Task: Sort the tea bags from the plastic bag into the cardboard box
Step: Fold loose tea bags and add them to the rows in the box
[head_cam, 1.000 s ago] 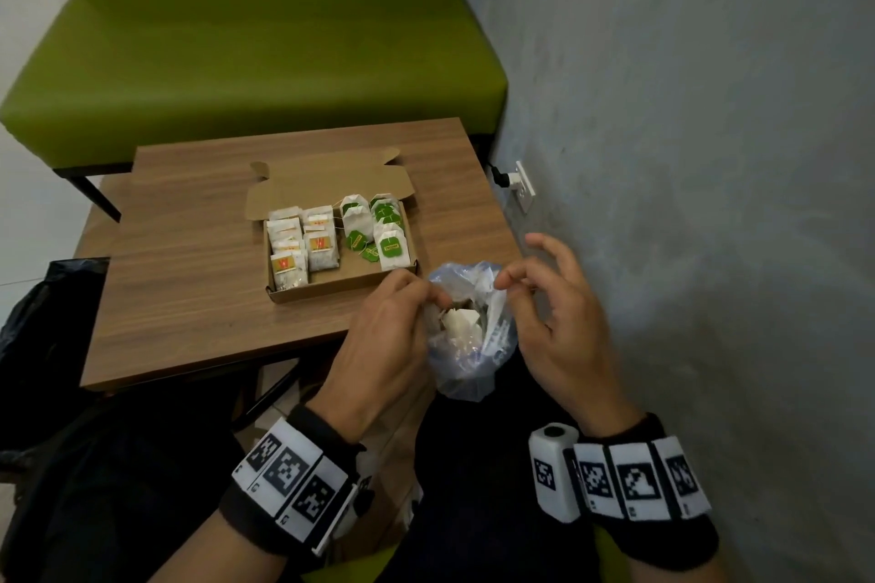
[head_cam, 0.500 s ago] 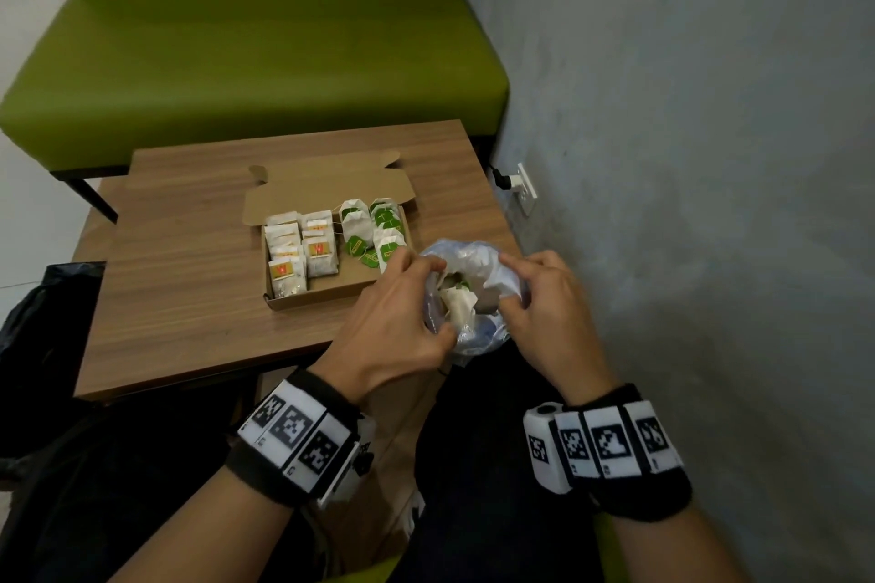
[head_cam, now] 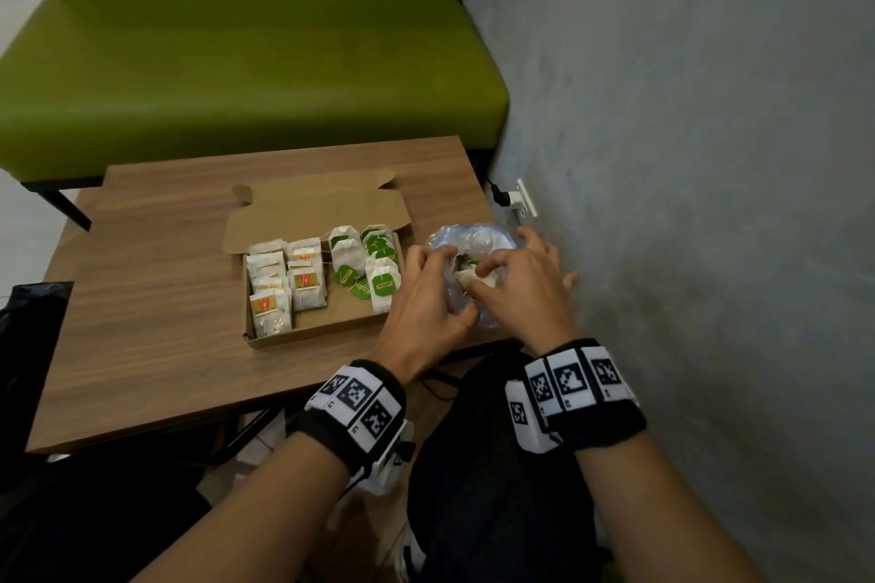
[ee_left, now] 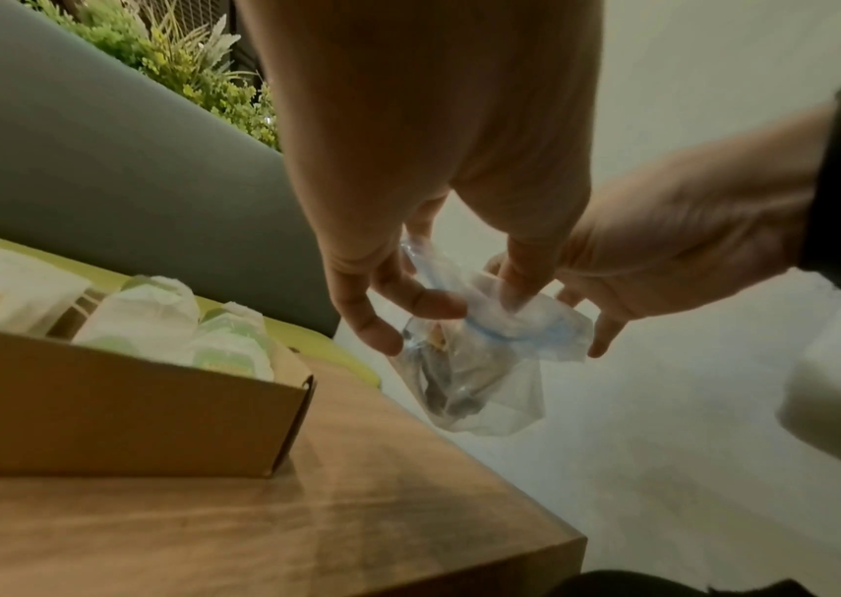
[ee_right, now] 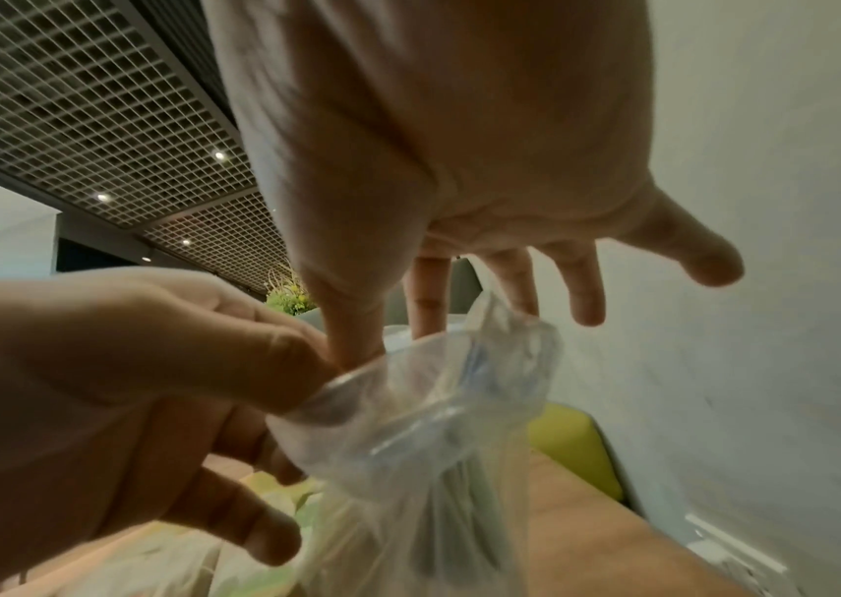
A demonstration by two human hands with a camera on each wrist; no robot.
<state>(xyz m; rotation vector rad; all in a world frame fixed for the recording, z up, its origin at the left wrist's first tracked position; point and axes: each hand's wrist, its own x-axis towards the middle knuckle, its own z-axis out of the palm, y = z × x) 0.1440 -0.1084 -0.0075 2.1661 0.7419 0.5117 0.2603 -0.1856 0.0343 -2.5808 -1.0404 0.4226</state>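
Dim, even indoor light with soft shadows; both wrist views blurred, edges strongly bowed.

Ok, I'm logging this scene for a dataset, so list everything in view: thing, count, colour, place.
cardboard box: one, brown, lid open, on the table
tea bags: two sorts, red-yellow tags left, green tags right, in the box
plastic bag: one, clear bluish, at the table's right edge, at least one tea bag inside
table: one, wood
bench: one, green, behind the table
wall socket: one, white, with a plug, grey wall
left hand: pinches the bag's rim
right hand: fingers reach into the bag's mouth
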